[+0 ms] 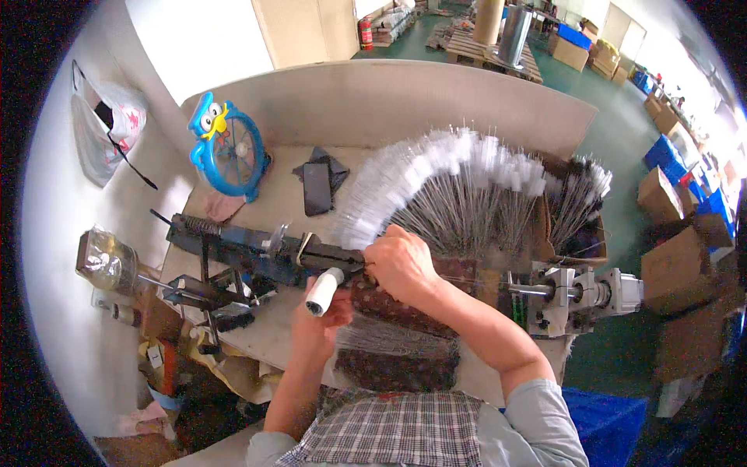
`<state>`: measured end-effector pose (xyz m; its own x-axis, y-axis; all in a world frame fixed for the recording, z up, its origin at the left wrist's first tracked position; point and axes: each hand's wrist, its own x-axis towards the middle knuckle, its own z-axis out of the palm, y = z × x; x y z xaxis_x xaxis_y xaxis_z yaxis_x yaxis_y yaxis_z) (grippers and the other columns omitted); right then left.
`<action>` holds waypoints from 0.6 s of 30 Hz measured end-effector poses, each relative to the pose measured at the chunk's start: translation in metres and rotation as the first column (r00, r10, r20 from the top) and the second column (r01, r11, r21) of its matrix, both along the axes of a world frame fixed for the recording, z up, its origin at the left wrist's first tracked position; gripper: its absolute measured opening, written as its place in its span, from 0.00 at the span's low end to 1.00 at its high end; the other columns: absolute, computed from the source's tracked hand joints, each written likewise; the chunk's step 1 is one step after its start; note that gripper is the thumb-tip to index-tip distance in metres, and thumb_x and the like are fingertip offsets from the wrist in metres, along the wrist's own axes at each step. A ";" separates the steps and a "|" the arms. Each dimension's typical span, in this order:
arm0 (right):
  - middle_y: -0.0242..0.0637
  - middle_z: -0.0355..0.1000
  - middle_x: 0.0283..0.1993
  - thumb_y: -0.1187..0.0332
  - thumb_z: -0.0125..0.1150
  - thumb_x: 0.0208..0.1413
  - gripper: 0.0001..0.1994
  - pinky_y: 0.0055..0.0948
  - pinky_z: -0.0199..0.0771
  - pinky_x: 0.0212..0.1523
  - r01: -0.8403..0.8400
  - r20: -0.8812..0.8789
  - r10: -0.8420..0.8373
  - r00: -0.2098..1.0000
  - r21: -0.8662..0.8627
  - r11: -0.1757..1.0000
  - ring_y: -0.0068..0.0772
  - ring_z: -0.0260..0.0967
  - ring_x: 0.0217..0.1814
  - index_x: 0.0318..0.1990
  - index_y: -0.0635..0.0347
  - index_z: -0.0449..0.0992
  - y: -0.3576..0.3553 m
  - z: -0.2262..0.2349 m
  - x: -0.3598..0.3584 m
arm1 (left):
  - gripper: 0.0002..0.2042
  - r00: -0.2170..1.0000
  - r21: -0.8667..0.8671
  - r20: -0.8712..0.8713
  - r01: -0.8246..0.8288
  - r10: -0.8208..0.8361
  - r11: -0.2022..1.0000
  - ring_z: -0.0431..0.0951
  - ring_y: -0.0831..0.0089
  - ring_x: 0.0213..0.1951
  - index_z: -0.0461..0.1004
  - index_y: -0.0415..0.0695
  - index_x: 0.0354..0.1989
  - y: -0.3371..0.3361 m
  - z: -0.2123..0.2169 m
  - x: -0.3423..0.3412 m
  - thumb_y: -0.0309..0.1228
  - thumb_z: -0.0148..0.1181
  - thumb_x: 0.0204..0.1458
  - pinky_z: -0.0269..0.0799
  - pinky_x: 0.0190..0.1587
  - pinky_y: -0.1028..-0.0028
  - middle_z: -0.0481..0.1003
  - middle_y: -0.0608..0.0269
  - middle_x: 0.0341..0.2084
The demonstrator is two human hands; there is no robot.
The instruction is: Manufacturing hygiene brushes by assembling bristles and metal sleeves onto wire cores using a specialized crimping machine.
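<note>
- The left hand [320, 317] is closed around a small white cylinder [324, 291], which looks like a short brush head or roll; its end sticks up out of the fist, tilted toward the machine.
- The right hand [399, 263] is curled with the fingers pinched together at the right end of the dark metal machine [257, 247], where a clamp-like jaw sits. What the fingertips grip is too thin to make out; it may be a wire.
- The two hands are close together, the left just below and to the left of the right, both near the front middle of the tabletop [280, 198].
- Behind the right hand a large fan of white-tipped wire brushes [455, 183] spreads out in an arc, with the wire stems gathered toward the hand.
- To the right of that fan a smaller bunch of darker brushes [580, 194] stands in a cardboard box [589, 247].
- A bundle of thin wires [385, 333] lies across patterned dark cloth in front of the person, under the right forearm.
- A silver motor unit [580, 294] is mounted at the right edge of the tabletop.
- A blue cartoon-shaped fan [226, 148] stands at the back left, and a dark phone [317, 188] lies flat beside it.
- A white plastic bag [105, 128] hangs on the wall at left.
</note>
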<state>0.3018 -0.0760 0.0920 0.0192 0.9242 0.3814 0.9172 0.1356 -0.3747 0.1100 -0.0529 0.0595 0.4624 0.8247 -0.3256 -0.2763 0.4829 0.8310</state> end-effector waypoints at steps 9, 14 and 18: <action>0.29 0.70 0.23 0.65 0.62 0.37 0.06 0.31 0.67 0.38 -0.010 0.030 0.011 0.999 -0.037 0.999 0.34 0.65 0.34 0.19 0.55 0.74 -0.005 0.005 0.003 | 0.23 0.598 0.370 -0.801 0.518 -0.018 0.771 0.70 0.78 0.20 0.75 0.37 0.19 0.012 -0.017 0.027 0.49 0.64 0.41 0.66 0.26 0.74 0.73 0.64 0.13; 0.33 0.70 0.27 0.68 0.60 0.42 0.05 0.34 0.69 0.34 -0.007 -0.038 0.013 0.999 0.151 0.988 0.37 0.68 0.32 0.28 0.55 0.76 -0.048 0.015 0.011 | 0.15 0.885 0.349 -0.440 0.326 -0.154 0.879 0.73 0.74 0.24 0.75 0.38 0.30 0.000 -0.024 0.035 0.41 0.60 0.47 0.68 0.31 0.74 0.76 0.62 0.23; 0.38 0.69 0.28 0.67 0.58 0.46 0.08 0.37 0.71 0.29 -0.048 -0.075 0.034 0.997 -0.188 0.981 0.41 0.70 0.29 0.34 0.56 0.73 -0.085 -0.013 0.013 | 0.10 0.975 0.123 -0.123 0.197 -0.182 0.973 0.75 0.71 0.25 0.69 0.40 0.38 -0.016 -0.047 0.044 0.31 0.55 0.50 0.70 0.32 0.70 0.74 0.59 0.25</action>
<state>0.3147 -0.1610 0.0791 0.0007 0.9802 0.1981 0.8826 0.0926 -0.4609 0.1541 -0.0693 0.0127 0.5823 0.7647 -0.2761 -0.0934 0.4003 0.9116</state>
